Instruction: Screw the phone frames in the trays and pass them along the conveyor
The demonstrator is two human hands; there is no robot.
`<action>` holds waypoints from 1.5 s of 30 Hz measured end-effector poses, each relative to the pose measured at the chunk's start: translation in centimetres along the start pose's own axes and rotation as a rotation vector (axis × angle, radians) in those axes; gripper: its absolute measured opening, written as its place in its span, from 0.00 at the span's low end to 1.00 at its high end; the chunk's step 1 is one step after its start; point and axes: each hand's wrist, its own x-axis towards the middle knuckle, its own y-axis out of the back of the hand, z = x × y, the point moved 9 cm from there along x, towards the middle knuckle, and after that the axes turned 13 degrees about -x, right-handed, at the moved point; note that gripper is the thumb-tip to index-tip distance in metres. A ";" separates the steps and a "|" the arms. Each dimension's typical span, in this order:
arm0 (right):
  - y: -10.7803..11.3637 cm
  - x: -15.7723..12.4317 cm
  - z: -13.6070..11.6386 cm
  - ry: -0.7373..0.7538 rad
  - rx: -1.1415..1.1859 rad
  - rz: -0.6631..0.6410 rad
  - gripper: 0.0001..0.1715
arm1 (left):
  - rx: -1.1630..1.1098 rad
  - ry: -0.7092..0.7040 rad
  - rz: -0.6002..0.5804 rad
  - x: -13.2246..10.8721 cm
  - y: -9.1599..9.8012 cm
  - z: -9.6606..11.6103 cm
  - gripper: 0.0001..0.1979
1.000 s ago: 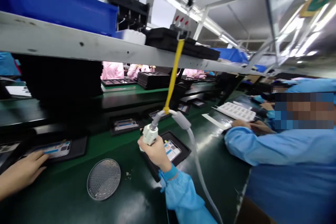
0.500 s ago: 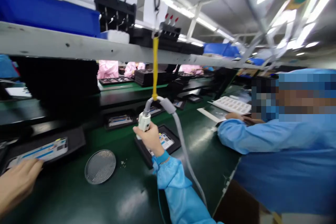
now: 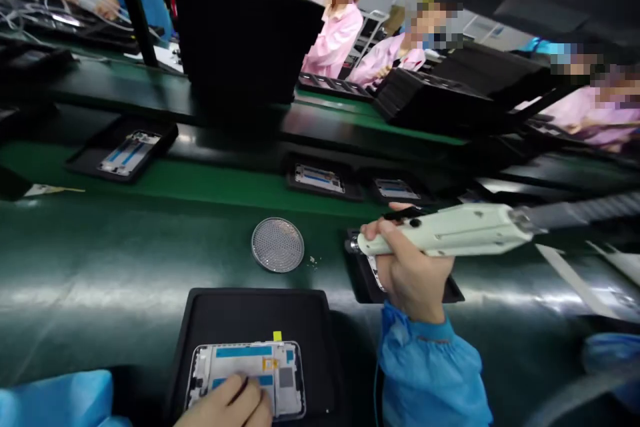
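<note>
Clutching pale plastic hose-fed handpiece point(image 3: 445, 230) in right hand point(image 3: 413, 270)

Electronics factory: green conveyor belt point(image 3: 150, 247), phone frames point(image 3: 129, 153)

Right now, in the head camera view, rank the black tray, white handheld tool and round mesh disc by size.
Largest first: black tray, about as long as the white handheld tool but far broader; that tool; round mesh disc. The disc lies farther from the camera, so its true rank is unsure.
</note>
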 end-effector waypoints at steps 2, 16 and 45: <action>-2.3 -1.2 -0.3 -0.034 0.034 -0.083 0.19 | -0.005 0.030 0.013 1.1 1.6 -1.8 0.10; -11.7 -5.3 3.1 -0.088 0.018 -0.393 0.09 | -0.251 0.110 -0.048 2.0 4.0 -8.1 0.24; -7.6 -5.3 -2.1 0.065 0.019 -0.231 0.13 | -0.253 0.121 -0.083 1.9 5.0 -8.4 0.26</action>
